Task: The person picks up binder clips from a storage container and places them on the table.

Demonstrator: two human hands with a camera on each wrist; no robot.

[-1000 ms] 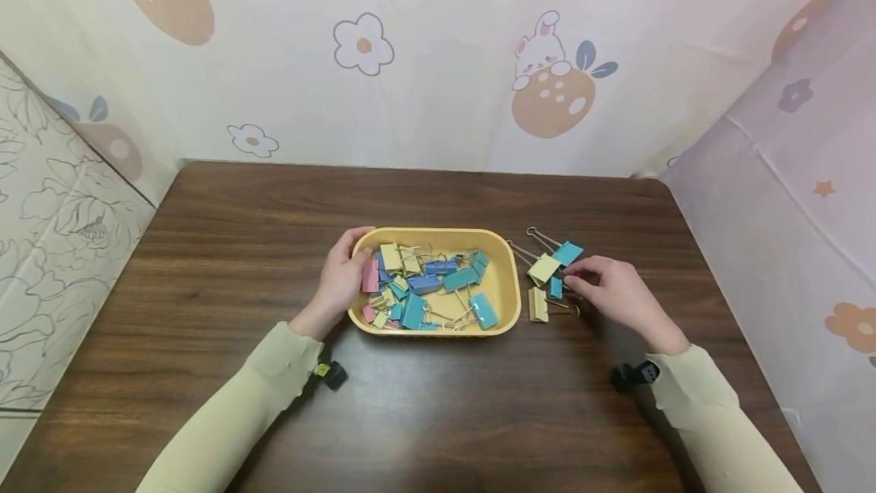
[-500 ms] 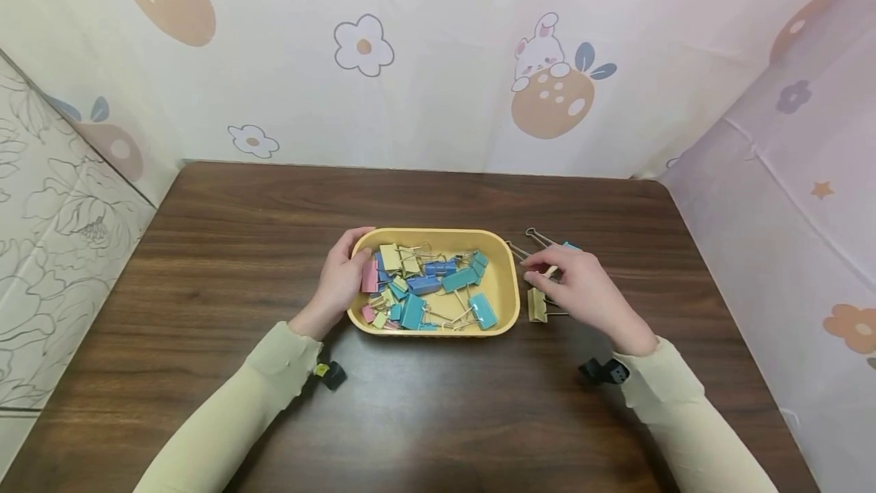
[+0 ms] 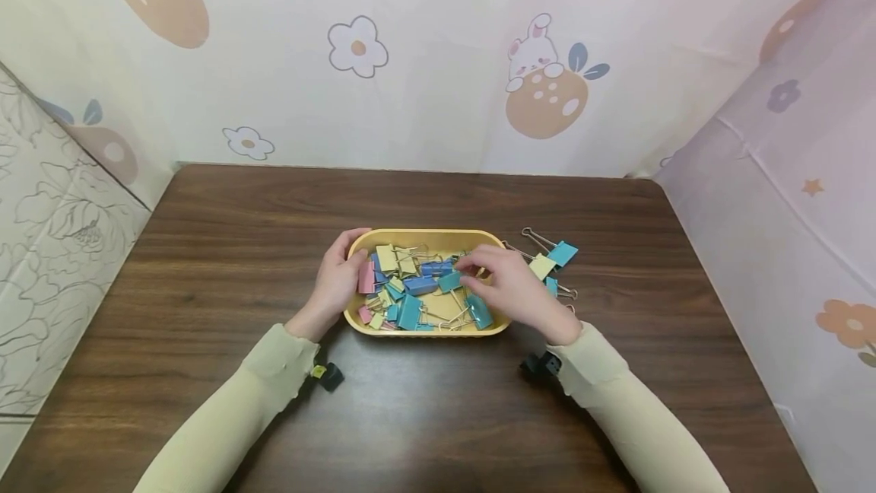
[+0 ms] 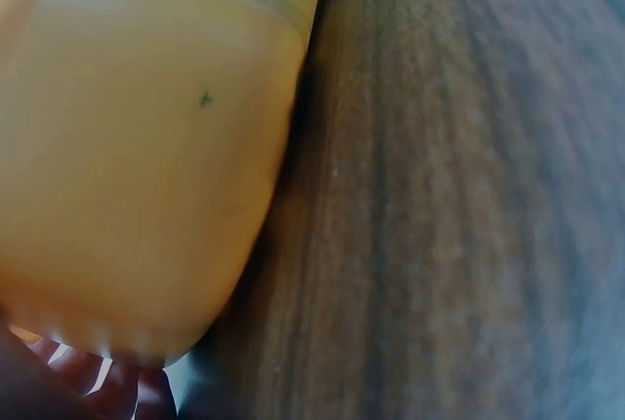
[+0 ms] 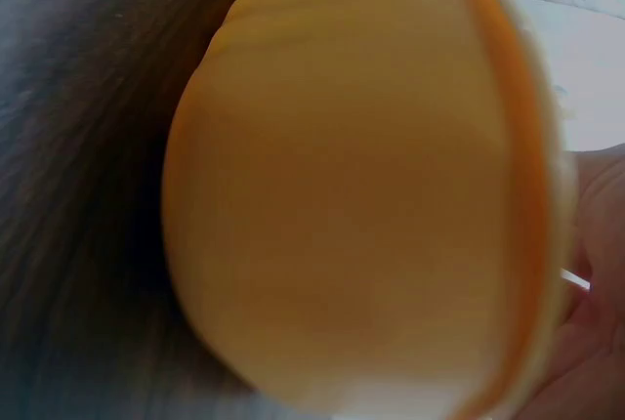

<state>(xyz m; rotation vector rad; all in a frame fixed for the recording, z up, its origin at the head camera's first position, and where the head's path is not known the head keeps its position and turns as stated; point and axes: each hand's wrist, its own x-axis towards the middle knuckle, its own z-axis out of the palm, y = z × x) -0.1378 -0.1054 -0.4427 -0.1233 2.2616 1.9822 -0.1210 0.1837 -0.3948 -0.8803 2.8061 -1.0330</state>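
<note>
The yellow tray (image 3: pixel 383 333) of coloured binder clips (image 3: pixel 410 312) sits mid-table, well in from the left and right edges of the table (image 3: pixel 411 417). Loose clips (image 3: pixel 563 253) lie just beyond its right end, partly screened by the right hand (image 3: pixel 515 287), bent-fingered above the tray; whether it pinches anything, I cannot tell. The left hand (image 3: pixel 333 280) grips the left end. A printed curtain (image 3: pixel 438 97) backs the far edge; the near edge is cut off.
</note>
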